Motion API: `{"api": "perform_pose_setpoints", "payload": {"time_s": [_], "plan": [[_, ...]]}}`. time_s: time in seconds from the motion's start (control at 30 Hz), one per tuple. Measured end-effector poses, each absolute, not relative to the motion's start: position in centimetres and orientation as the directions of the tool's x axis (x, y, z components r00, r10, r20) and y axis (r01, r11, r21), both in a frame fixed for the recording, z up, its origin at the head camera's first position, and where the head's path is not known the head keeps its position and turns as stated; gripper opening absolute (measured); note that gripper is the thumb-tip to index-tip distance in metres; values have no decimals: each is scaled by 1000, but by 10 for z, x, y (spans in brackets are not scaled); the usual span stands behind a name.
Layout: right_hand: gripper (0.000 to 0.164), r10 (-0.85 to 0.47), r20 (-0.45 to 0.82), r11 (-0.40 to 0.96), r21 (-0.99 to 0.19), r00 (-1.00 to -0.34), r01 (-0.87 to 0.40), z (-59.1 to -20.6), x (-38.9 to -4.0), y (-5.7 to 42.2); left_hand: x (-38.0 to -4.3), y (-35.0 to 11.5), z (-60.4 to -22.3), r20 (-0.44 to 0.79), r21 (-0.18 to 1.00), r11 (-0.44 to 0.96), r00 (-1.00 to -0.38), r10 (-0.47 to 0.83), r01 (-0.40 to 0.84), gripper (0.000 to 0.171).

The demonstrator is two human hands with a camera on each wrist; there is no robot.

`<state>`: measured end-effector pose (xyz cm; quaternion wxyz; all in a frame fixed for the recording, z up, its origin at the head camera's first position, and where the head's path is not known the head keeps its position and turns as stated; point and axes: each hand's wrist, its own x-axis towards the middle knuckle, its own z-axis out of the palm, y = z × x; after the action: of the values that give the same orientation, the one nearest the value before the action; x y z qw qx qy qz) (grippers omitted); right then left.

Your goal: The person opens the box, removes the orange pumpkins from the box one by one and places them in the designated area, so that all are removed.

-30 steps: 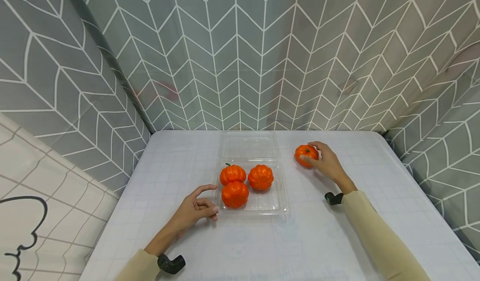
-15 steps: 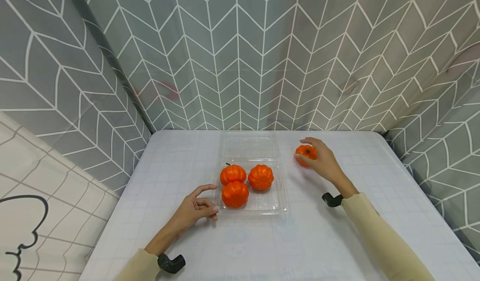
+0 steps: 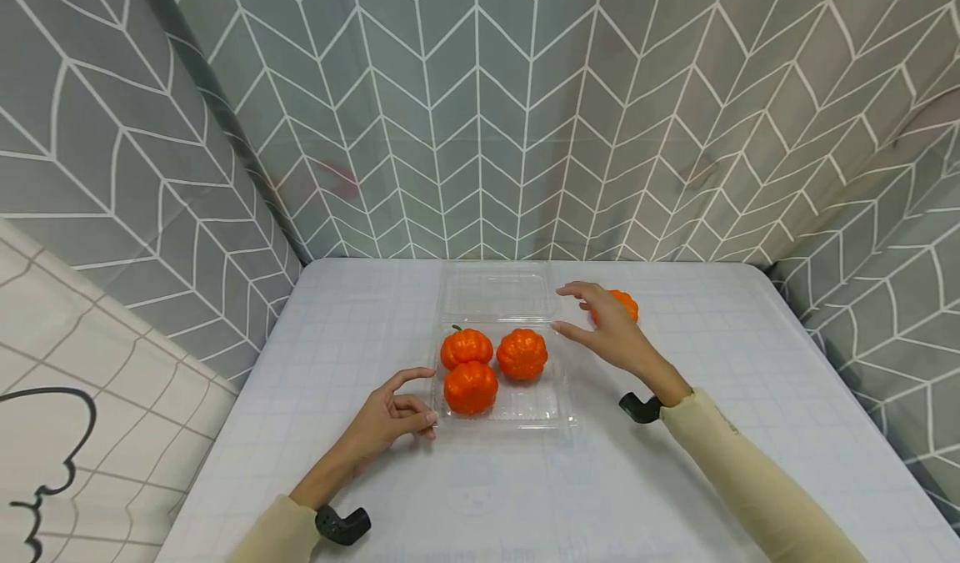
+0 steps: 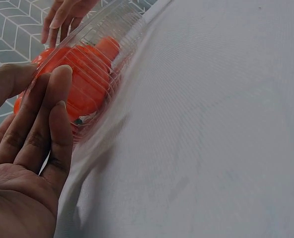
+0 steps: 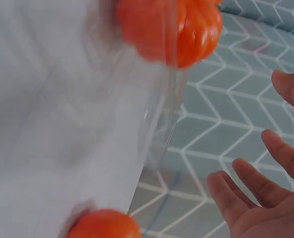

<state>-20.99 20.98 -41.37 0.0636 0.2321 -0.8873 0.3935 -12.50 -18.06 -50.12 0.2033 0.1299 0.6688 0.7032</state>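
A clear plastic clamshell container (image 3: 536, 409) lies with its lid laid back. Inside sit an orange mini pumpkin with a green stem (image 3: 467, 348), a ribbed pumpkin (image 3: 522, 354) and a front pumpkin (image 3: 471, 388). My left hand (image 3: 392, 406) pinches the container's left rim (image 4: 90, 25) between thumb and fingers. To the container's right, my right hand (image 3: 611, 329) hovers with fingers spread and nothing between them; its fingertips are close to the container's right side. Behind that hand, partly hidden, another pumpkin (image 3: 626, 304) rests on the table.
The table (image 3: 495, 496) has a white cloth. Grey chevron-patterned curtains (image 3: 480, 129) stand behind it and at both sides. The raised lid (image 3: 497, 292) of the container lies toward the back edge. Black wrist cameras (image 3: 342, 526) sit on both wrists.
My right hand has left the pumpkin on the right and moved left toward the container, its fingers spreading. That pumpkin has stayed in place. My left hand has not moved.
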Motion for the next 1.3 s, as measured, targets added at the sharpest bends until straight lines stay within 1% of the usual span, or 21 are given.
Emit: {"api": "perform_pose_setpoints", "payload": {"time_s": [0.23,0.4,0.67,0.8,0.9,1.0,1.17,1.3], "plan": [[53,-422,226,581,-676,-878,-453,-410,-206,186,-125,-180,-501,-73,994,-36,-877,475,-102,72],[51,-471,221,586,-645,-854,-490,-411,-206,174,-125,-180,-501,-74,993,-41,-878,474,-106,73],[38,-503,103,672,-578,-858,-464,-411,-203,159,-124,-180,-500,-79,993,-37,-881,467,-109,73],[38,-509,59,699,-553,-859,-453,-415,-202,154,-123,-180,-500,-72,995,-32,-879,471,-98,72],[38,-497,35,711,-557,-867,-430,-416,-201,151,-123,-180,-499,-76,995,-27,-880,468,-100,72],[34,-491,14,703,-584,-871,-406,-417,-200,149,-123,-180,-498,-86,994,-23,-883,462,-109,72],[28,-513,16,671,-616,-858,-413,-419,-200,146,-124,-180,-499,-86,994,-22,-885,458,-108,72],[30,-540,11,649,-630,-842,-425,-419,-200,145,-124,-180,-500,-86,994,-17,-884,459,-105,72]]}}
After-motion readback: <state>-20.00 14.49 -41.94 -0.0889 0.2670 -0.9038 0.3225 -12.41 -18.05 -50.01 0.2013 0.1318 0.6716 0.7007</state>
